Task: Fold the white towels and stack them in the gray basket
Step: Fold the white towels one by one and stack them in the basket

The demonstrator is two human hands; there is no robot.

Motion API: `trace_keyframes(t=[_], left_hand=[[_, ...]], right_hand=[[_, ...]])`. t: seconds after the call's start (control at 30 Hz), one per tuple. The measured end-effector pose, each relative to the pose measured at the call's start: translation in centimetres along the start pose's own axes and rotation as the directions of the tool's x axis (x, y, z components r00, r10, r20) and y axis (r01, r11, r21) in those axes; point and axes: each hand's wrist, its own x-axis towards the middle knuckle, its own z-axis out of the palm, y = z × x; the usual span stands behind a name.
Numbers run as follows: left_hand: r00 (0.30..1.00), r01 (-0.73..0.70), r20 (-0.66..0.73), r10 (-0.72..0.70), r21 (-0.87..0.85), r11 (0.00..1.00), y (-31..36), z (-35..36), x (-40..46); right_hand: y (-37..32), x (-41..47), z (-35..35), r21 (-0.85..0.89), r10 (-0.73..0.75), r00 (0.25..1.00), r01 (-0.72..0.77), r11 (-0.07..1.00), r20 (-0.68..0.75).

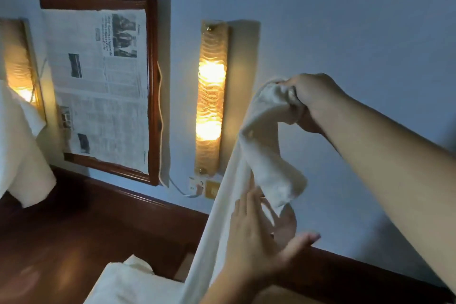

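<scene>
Bedroom: wall lamps (211,96), wooden headboard (138,205).

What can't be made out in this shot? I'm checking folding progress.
- Gray basket: nowhere in the head view, so the stack can't be judged.
- Towel: its lower end runs off the bottom edge; the right hand bunches its top.
- Left hand: fingers lie partly behind the towel, motion-blurred.
- White cloth: cut off by the left edge.
- Newspaper: print too small to read.

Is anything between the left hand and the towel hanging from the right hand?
Nothing visible. The right hand grips the top of the hanging towel; the open left hand is already against its lower part. The gray basket is out of view, so that path cannot be judged.
</scene>
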Motion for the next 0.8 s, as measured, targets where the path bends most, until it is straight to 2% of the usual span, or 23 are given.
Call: trace_keyframes(t=[0.07, 0.1, 0.13, 0.2, 0.3, 0.37, 0.43, 0.5, 0.57, 0.6, 0.67, 0.7, 0.8], left_hand=[[0.95, 0.311, 0.054, -0.307, -0.099, 0.945, 1.2, 0.0, 1.2], [0.904, 0.428, 0.091, -0.419, -0.203, 0.88, 1.9, -0.2, 2.1], [0.877, 0.479, 0.116, -0.466, -0.285, 0.83, 2.4, -0.5, 3.3], [0.899, 0.415, 0.04, -0.436, -0.393, 0.82, 3.1, -1.5, 5.5], [0.932, 0.246, -0.143, -0.333, -0.424, 0.872, 2.4, -4.1, 8.2], [0.914, 0.269, -0.142, -0.381, -0.492, 0.828, 1.3, -6.5, 9.6], [0.923, 0.253, -0.158, -0.352, -0.442, 0.861, 0.7, -9.1, 10.9], [0.958, 0.162, -0.173, -0.229, -0.331, 0.929, 1.0, -11.7, 12.3], [0.985, 0.074, -0.133, -0.106, -0.228, 0.971, 2.5, -13.9, 13.7], [0.995, 0.025, -0.095, -0.041, -0.163, 0.986, 3.4, -14.8, 14.4], [0.997, -0.078, -0.01, 0.078, -0.057, 0.995, 5.0, -15.9, 15.7], [0.993, -0.116, 0.026, 0.117, -0.043, 0.992, 5.7, -16.3, 16.2], [0.981, -0.161, 0.098, 0.17, -0.09, 0.983, 6.7, -16.8, 17.2]], right_hand=[[0.0, -0.8, -1.4, 0.063, 0.038, 0.999, -0.037, 0.997, -0.018], [0.0, -1.1, -1.9, 0.049, 0.034, 0.999, -0.034, 0.998, -0.002], [0.1, -1.7, -2.3, 0.025, 0.029, 1.0, -0.029, 0.999, 0.005], [0.2, -2.6, -3.2, -0.03, 0.036, 0.999, -0.037, 0.999, -0.018], [0.0, -3.6, -5.4, -0.126, 0.019, 0.995, -0.032, 0.991, -0.103], [-0.1, -4.0, -7.3, -0.253, -0.014, 0.991, -0.02, 0.967, -0.134], [0.0, -4.6, -9.1, -0.402, -0.04, 0.993, -0.008, 0.915, -0.11], [0.3, -5.4, -10.6, -0.588, -0.074, 0.995, 0.019, 0.808, -0.07], [0.7, -6.4, -11.4, -0.788, -0.14, 0.989, 0.051, 0.613, -0.045], [0.9, -6.9, -11.7, -0.852, -0.156, 0.987, 0.048, 0.521, -0.04], [1.6, -8.3, -12.0, -0.903, -0.163, 0.986, 0.056, 0.426, -0.016], [1.9, -9.1, -12.1, -0.893, -0.143, 0.99, 0.063, 0.446, -0.002], [2.4, -11.9, -12.4, -0.797, -0.01, 0.998, 0.056, 0.601, 0.063]])
